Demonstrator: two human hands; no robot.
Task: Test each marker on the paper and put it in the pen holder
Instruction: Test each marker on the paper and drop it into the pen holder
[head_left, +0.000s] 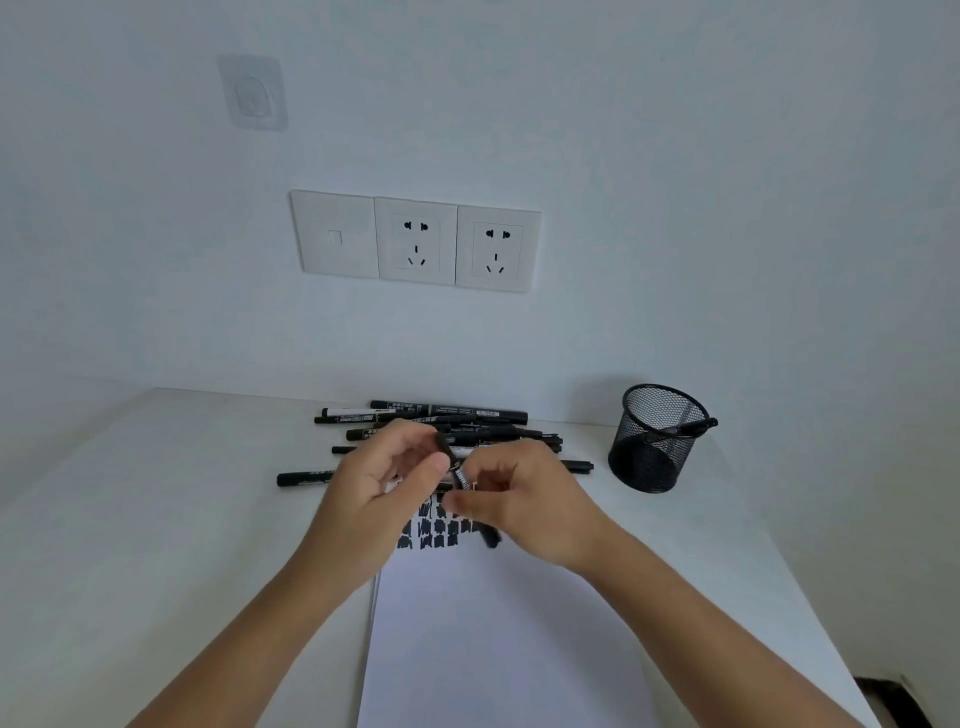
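While over paper, marker: held two-handed, likely for uncapping.
Left hand: pinching cap end.
Right hand: curled round barrel.
Pen holder: beyond right hand.

Soft, even daylight fills the scene, with a cool bluish cast and no glare. Shadows are faint, pooling beside the pen holder. Wide-angle distortion bends the tabletop edges; the hands are slightly motion-blurred.
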